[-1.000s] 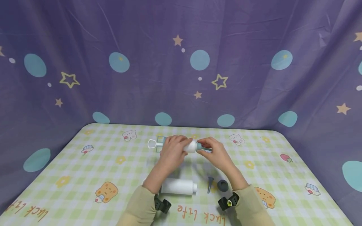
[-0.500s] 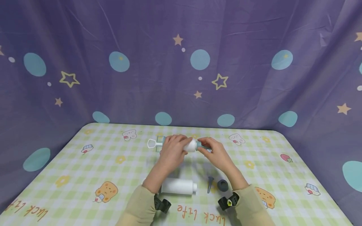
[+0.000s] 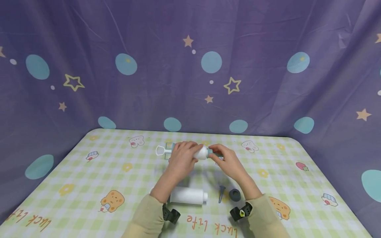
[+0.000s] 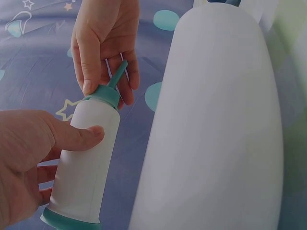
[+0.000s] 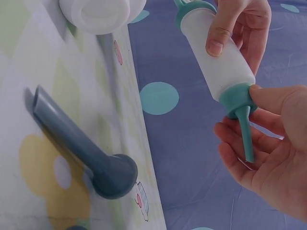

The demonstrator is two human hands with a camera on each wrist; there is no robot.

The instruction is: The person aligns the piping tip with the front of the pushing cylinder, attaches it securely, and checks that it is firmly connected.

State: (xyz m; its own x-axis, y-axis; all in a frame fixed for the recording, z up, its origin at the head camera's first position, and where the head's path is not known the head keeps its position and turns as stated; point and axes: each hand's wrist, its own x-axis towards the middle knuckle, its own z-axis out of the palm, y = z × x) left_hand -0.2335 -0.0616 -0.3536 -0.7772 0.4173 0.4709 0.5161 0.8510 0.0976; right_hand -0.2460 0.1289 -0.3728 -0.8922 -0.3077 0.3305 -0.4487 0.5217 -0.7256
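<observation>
My left hand (image 3: pixel 183 158) grips a white tube (image 4: pixel 88 158) with teal ends, its thumb lying along the side in the left wrist view. The tube is held above the table and looks like a large syringe, with a white loop handle (image 3: pixel 160 150) at its left end. At the right end is a teal cap (image 4: pixel 104 96) with a slanted, thin teal nozzle (image 5: pixel 245 134). My right hand (image 3: pixel 227 162) pinches this cap between thumb and fingers. In the right wrist view, its other fingers spread loosely behind the nozzle.
A white bottle (image 3: pixel 187 196) lies on its side beneath my left forearm. Right of it on the checked tablecloth are a dark grey nozzle (image 3: pixel 221 194) with a flared base and a round dark grey cap (image 3: pixel 234 195). A purple curtain (image 3: pixel 166 76) hangs behind the table.
The right thumb and fingers have shifted slightly at the teal cap, and less of the nozzle shows between them in the head view. The left hand keeps its grip in place.
</observation>
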